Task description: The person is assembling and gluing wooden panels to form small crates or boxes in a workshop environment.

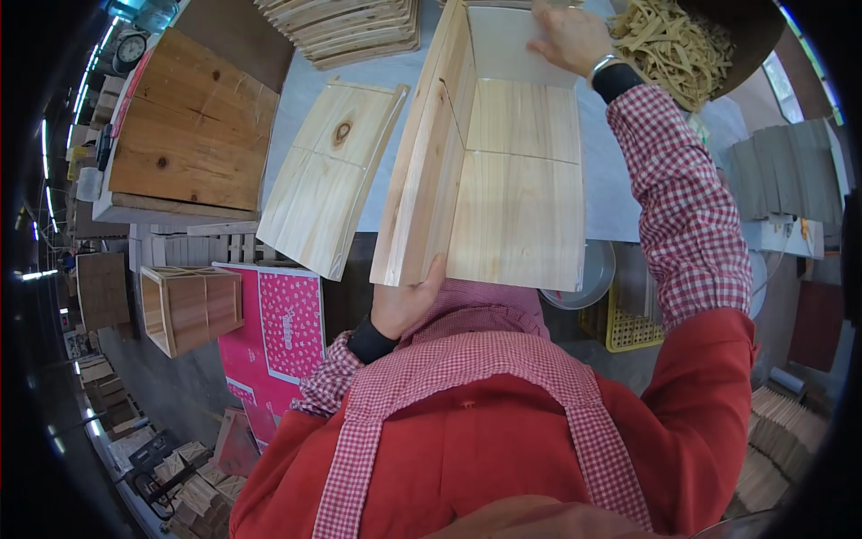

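Observation:
A long, part-built box of pale wood (503, 171) lies lengthwise on the grey table (620, 189), its near end hanging over the table's front edge. My left hand (404, 301) grips that near end from below. My right hand (570, 36) reaches to the far end and presses on a small pale end panel (507, 40) there. I wear a red jacket with a red-checked apron and sleeves, and a watch on my right wrist.
A loose pale wood board with a knot (328, 175) lies left of the box. A stack of thin boards (350, 27) sits at the back, a pile of rubber bands (673, 45) at back right. A brown wooden crate (193, 126) and a smaller box (189, 305) stand left.

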A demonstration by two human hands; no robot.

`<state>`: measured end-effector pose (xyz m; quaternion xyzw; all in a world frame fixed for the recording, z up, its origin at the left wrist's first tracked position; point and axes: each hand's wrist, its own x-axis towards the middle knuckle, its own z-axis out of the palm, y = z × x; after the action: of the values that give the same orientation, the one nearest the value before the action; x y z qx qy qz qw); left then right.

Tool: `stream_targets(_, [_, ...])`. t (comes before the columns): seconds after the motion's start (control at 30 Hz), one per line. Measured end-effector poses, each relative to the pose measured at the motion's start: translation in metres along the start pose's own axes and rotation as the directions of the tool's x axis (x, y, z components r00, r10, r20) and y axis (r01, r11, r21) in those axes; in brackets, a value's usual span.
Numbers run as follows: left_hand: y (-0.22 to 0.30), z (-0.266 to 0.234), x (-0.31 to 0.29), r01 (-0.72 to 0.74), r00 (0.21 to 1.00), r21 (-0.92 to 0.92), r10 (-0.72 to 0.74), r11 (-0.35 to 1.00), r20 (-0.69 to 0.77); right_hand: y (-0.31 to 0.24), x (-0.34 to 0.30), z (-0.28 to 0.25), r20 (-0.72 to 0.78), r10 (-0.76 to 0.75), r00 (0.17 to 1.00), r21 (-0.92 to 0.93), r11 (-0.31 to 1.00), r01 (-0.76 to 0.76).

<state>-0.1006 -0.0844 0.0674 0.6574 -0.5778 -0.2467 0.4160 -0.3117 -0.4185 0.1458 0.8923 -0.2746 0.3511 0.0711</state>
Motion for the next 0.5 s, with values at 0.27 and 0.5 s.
stream_targets(0.27, [0.001,0.004,-0.021,0.052,0.997,0.006,-0.052,0.999,0.059,0.002,-0.008,0.024,0.269,0.229,0.936,-0.349,0.929,-0.127])
stream_targets(0.5, [-0.002,0.000,-0.028,0.041,0.998,0.044,-0.043,0.998,0.055,-0.011,-0.005,0.025,0.316,0.263,0.911,-0.332,0.931,-0.154])
